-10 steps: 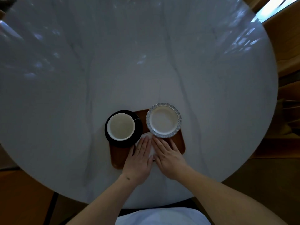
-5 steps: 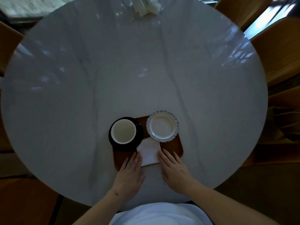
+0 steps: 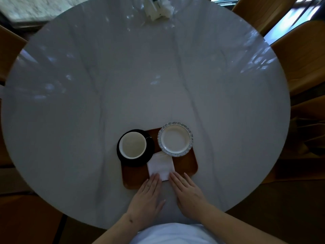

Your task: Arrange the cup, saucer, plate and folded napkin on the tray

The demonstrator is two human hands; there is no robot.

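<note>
A brown wooden tray (image 3: 186, 164) lies near the front edge of the round table. On its left stands a white cup (image 3: 132, 145) on a black saucer (image 3: 149, 150) that overhangs the tray's left rim. A white plate (image 3: 175, 139) with a scalloped blue rim sits at the tray's back right. A folded white napkin (image 3: 161, 166) lies in the middle, its near edge at the tray's front. My left hand (image 3: 146, 198) and my right hand (image 3: 188, 192) rest flat with fingers apart, fingertips at the napkin's near corners, holding nothing.
The grey marble table (image 3: 140, 76) is round. A white crumpled object (image 3: 157, 6) sits at its far edge. Wooden chairs (image 3: 299, 55) stand at the right and far right, another at the left.
Both hands slid back from the napkin toward me, uncovering it, then the fingertips came back to its near edge. The camera view rose, showing more of the table.
</note>
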